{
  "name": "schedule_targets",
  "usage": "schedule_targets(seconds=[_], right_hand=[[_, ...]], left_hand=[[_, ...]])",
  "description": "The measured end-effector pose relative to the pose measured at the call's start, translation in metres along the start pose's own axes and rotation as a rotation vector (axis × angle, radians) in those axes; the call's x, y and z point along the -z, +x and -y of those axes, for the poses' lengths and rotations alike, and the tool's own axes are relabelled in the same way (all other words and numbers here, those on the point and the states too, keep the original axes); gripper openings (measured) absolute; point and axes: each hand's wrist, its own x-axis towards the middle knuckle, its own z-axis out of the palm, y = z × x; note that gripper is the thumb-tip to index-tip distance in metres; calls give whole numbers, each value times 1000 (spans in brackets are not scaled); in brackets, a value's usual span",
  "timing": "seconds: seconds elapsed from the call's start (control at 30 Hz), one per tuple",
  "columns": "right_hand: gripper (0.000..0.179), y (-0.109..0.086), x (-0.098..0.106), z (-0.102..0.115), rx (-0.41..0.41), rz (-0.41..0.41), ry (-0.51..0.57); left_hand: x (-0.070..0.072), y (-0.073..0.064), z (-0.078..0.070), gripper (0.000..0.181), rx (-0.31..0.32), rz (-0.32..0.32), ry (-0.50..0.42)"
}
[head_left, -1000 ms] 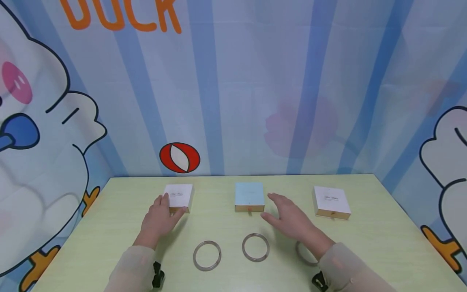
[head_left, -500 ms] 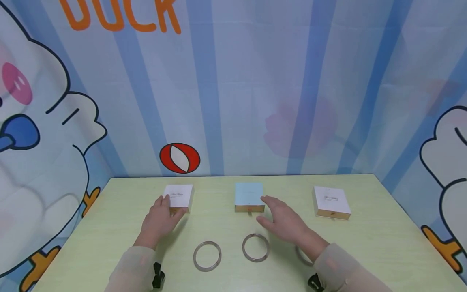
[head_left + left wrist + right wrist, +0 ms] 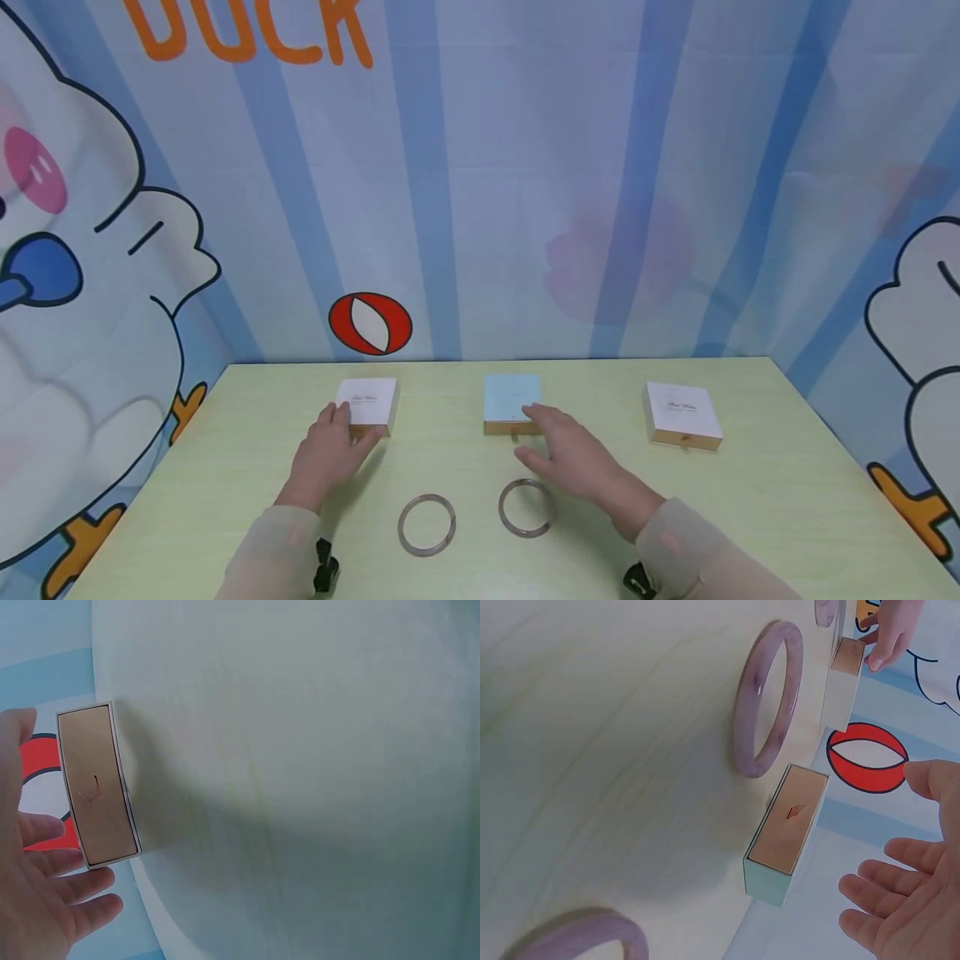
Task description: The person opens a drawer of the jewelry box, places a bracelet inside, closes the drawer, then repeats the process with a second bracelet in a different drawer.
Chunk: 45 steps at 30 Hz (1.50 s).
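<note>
The right hand (image 3: 581, 458) has swung inward – from beside the blue box (image 3: 512, 392) to over its near right corner, fingers spread, pinching nothing; touch cannot be told. That shift makes the blue box, at the back of the bench (image 3: 787, 500) between the left white box (image 3: 373, 400) and right white box (image 3: 682, 408), the likely focus of the right hand's work. The left hand (image 3: 324, 454) has not budged: its fingers spread loosely about the left white box, with no clear grip. All three boxes keep their places, as do the left bangle (image 3: 401, 525) and middle bangle (image 3: 527, 533) – while the third bangle (image 3: 592, 926) is now hidden from the head view, behind the right forearm
</note>
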Motion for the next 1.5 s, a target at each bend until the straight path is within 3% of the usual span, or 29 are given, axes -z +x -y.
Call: schedule_targets(seconds=[1.5], right_hand=[[61, 11, -15, 31, 61, 57, 78]], left_hand=[[4, -3, -2, 91, 12, 14, -33]])
